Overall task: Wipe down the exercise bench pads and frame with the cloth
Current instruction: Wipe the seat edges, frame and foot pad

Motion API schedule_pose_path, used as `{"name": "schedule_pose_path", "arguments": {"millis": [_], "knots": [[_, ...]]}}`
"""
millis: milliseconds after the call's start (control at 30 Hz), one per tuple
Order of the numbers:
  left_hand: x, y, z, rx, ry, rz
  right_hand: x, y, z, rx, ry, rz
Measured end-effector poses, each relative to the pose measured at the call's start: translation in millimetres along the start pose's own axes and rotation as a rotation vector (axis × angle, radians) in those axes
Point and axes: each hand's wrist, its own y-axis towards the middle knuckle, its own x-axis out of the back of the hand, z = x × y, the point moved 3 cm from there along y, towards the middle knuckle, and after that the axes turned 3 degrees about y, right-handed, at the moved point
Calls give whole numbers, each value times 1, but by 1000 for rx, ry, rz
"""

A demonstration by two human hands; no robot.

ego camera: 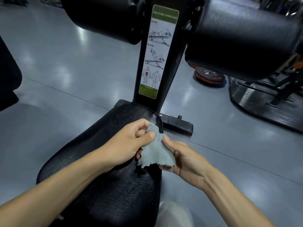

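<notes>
My grip is on the cloth (155,149) with both hands: my left hand (131,145) pinches its top edge between thumb and curled fingers, and my right hand (183,158) holds the lower part, thumb on top and fingers tucked underneath. The cloth hangs bunched between them, just above the near end of the bench (101,161), over its right edge and, as far as I can tell, not pressed to the pad.

I judge this to be a readying step: I am gathering or refolding the cloth, not wiping with it. How much of the bench is already done I cannot tell; its black cover looks cracked and dull all over. The next move calls for bunching the cloth into one hand, laying it flat on the pad and stroking along its length, then working up the post (162,102) and out to the rollers. The post carries a printed label (158,51), so I would go lightly there.

Counting: one cloth, one bench pad, one post with one label, two rollers, the left roller (105,18) and the right roller (242,35), both dark and well above my hands. Off to the right on the grey floor (65,66) lies one stack of plates (209,77); how many are in it I cannot say. One foot bar (177,124) crosses the floor just beyond the bench.
</notes>
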Motion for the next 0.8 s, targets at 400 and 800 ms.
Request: {"name": "schedule_pose_path", "arguments": {"millis": [400, 800], "knots": [[-21, 36, -9, -182, 118, 57, 32, 5, 14, 61, 115, 84], [46, 27, 6, 464, 987, -500, 175, 33, 30, 276, -192, -312]]}}
